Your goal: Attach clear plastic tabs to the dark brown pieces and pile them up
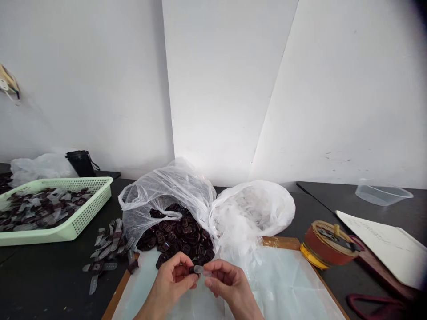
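Note:
In the middle, low in the head view, my left hand (176, 278) pinches a small dark plastic piece (192, 270), mostly covered by the fingers. My right hand (228, 282) grips a clear plastic strap (199, 269) whose rounded end meets the dark piece; whether it is threaded through, I cannot tell. Just beyond my hands, dark glossy pieces (180, 231) spill from a clear plastic bag (167, 182). To their right, a white bag (283, 204) lies open with many clear straps (240, 222) spreading out of it.
A pale green basket (90, 213) full of joined pieces stands left, with loose joined pieces (106, 244) beside it. A paper-covered board (287, 275) lies under my hands. A tape roll (328, 244), a notebook (383, 244) and a clear container (383, 194) are right. A black cup (81, 163) stands back left.

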A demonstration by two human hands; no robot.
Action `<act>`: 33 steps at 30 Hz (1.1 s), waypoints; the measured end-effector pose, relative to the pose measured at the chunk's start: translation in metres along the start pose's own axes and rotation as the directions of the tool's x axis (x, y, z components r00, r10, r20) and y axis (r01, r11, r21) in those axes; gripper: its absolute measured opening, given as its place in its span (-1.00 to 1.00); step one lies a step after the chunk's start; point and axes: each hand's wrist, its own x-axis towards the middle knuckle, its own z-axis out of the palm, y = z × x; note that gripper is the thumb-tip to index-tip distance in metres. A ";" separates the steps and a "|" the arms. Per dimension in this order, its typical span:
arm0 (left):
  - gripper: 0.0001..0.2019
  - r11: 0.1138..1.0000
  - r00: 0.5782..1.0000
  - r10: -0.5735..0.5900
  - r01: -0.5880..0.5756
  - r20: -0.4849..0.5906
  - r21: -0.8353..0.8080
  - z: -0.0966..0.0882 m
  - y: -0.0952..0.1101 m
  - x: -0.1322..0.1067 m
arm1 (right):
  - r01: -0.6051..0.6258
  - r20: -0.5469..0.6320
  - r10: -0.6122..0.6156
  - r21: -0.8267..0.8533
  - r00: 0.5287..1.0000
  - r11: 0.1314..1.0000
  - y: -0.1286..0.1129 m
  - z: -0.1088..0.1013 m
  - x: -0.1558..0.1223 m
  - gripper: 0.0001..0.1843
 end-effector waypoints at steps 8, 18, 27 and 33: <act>-0.61 0.985 0.996 -0.045 0.057 0.080 -0.165 -0.002 -0.006 0.003 | 0.285 -0.004 -0.306 -0.351 0.952 0.892 0.006 0.006 -0.005 -0.80; -0.50 0.990 0.995 -0.008 0.021 0.097 -0.138 0.000 -0.007 0.003 | 0.343 0.034 -0.362 -0.414 0.931 0.843 0.003 0.004 -0.004 -0.82; -0.54 0.973 0.995 0.053 -0.032 0.088 -0.227 -0.002 -0.007 0.005 | 0.330 -0.016 -0.367 -0.403 0.930 0.853 -0.017 0.003 -0.009 -0.85; -0.53 0.979 0.992 0.089 -0.071 0.086 -0.191 -0.002 -0.009 0.005 | 0.297 -0.013 -0.333 -0.422 0.943 0.857 -0.017 0.007 -0.010 -0.84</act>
